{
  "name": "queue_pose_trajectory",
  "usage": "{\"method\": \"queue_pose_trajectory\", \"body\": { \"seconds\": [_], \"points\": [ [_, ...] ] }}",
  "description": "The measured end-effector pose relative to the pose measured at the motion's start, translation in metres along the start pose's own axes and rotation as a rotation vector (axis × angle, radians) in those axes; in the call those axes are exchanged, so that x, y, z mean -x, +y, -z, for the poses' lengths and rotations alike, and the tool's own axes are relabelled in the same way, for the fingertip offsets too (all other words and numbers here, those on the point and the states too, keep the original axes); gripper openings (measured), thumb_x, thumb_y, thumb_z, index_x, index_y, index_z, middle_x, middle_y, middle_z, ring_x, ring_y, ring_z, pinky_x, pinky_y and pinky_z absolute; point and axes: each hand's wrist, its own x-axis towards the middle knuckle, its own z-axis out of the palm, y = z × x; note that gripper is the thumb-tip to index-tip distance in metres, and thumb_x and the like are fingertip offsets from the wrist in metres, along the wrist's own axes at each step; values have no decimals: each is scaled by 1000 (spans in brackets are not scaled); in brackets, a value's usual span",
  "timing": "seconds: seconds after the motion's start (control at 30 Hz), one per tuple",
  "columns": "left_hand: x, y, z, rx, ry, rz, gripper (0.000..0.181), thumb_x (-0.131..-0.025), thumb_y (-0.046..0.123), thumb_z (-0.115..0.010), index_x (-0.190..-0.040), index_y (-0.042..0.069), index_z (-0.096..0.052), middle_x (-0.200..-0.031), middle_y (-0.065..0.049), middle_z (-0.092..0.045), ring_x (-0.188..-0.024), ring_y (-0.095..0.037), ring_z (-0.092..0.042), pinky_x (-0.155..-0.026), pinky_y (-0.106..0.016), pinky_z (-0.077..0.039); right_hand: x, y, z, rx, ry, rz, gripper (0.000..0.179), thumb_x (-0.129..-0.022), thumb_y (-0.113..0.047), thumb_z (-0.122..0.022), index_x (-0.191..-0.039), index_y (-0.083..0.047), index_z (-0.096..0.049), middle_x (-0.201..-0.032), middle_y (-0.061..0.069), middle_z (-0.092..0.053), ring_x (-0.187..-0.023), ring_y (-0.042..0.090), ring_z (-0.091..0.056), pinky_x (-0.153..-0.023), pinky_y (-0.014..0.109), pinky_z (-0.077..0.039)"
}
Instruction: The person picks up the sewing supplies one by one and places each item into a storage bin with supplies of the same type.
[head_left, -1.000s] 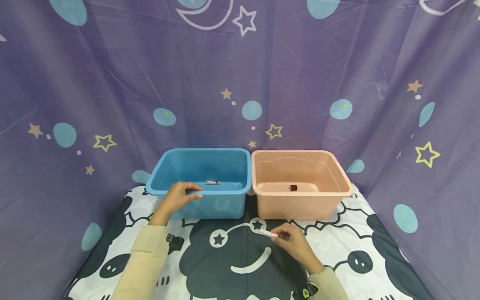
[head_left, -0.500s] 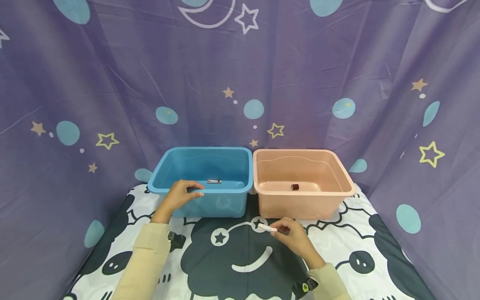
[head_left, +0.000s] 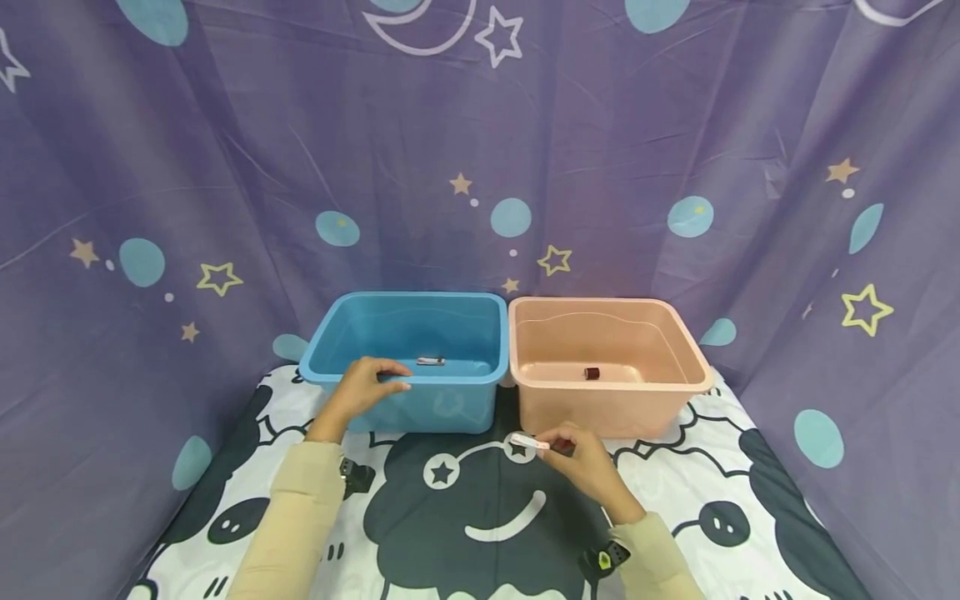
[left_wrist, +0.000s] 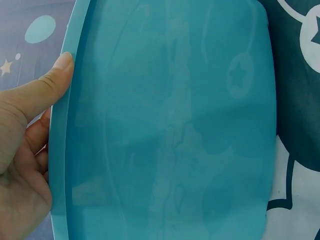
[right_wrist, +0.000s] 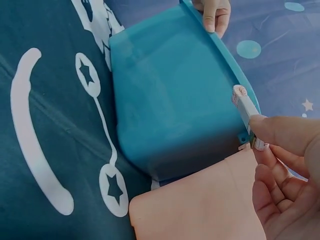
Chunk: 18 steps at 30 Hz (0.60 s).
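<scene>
My left hand (head_left: 365, 387) grips the front rim of the blue plastic tub (head_left: 442, 408), with the thumb on the outer side in the left wrist view and the fingers behind the rim. In front of the peach tub (head_left: 600, 410), my right hand (head_left: 588, 467) pinches a small slim white bar (right_wrist: 243, 106) between thumb and fingers. Reddish print shows at the bar's ends, and its far end points left toward the blue tub. On the blue tub's floor lies a small pale, shiny strip (head_left: 431, 361). A short dark brown cylinder (head_left: 592, 373) lies inside the peach tub.
The two tubs stand side by side at the back of a surface covered with a black-and-white cartoon cloth (head_left: 487, 500). Right behind them hangs a purple curtain (head_left: 420, 167) with stars and blue spots.
My right hand has moved a little forward, closer to the tubs, with the white bar still pinched. My left hand stays on the blue rim. The head view has shifted slightly.
</scene>
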Motion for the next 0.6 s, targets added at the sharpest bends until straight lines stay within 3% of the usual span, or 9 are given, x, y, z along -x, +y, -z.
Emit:
{"method": "queue_pose_trajectory", "body": {
  "seconds": [0.6],
  "points": [
    [-2,0,0,5,-4,-9,26,-82,16,-73,-106,4,-71,-105,-12,-69,-98,-29,-63,-81,-41,-53,-17,-20,1,29,35,79,14,-74,-2,-76,-87,-9,-73,-76,-7,-60,-73,10,-53,-67,25,-47]
  ]
}}
